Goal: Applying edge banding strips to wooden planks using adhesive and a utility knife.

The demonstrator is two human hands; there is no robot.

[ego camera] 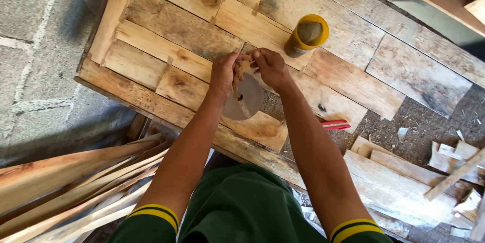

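Note:
Both my hands meet over a rough wooden plank table (166, 51). My left hand (225, 72) and my right hand (271, 67) pinch the top of a thin tan strip (236, 82) between their fingertips. The strip hangs down and curls over a grey round disc (247, 102) lying on the planks just below my hands. A yellow cylindrical container (306, 34) stands open-topped on the table, a little beyond my right hand.
A red pencil-like tool (334, 124) lies at the table's edge by my right forearm. Long wooden slats (65, 182) are stacked at lower left. Offcuts and sawdust (444, 162) cover the surface at right. A concrete block wall (35, 46) is at left.

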